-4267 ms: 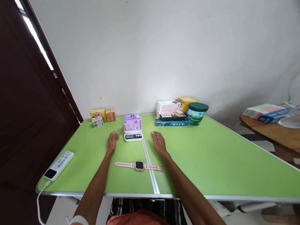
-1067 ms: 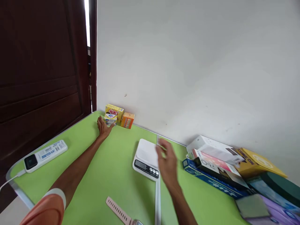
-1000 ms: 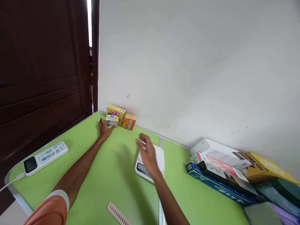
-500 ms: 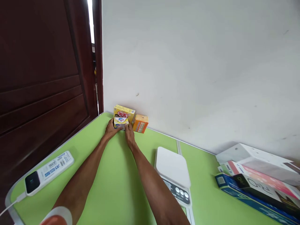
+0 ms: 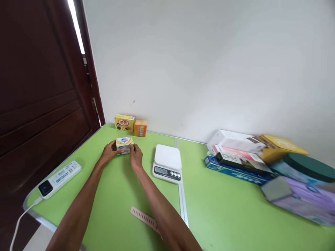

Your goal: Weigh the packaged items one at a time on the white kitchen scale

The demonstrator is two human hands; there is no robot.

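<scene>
Between my two hands is a small yellow and white soap box [image 5: 124,142], its printed front turned toward me. My left hand [image 5: 110,152] grips its left end, and my right hand [image 5: 135,153] has its fingers closed on the right end. Whether the box touches the table is hard to tell. To the right of my right hand sits a white kitchen scale [image 5: 167,158] with nothing on its platform. Under my right forearm lies a pink watch strap [image 5: 143,218]; the rest of the watch is covered.
Against the wall stand a yellow snack box [image 5: 124,122] and an orange box [image 5: 140,128]. Stacked boxes [image 5: 239,160], a green-lidded tub [image 5: 309,167] and a purple pack [image 5: 306,198] are at the right. A white corded device [image 5: 60,179] lies at the left table edge.
The purple pack has gone from the scale to the right side. Both hands have reached the soap box, taken hold of it, and drawn it away from the snack box toward me.
</scene>
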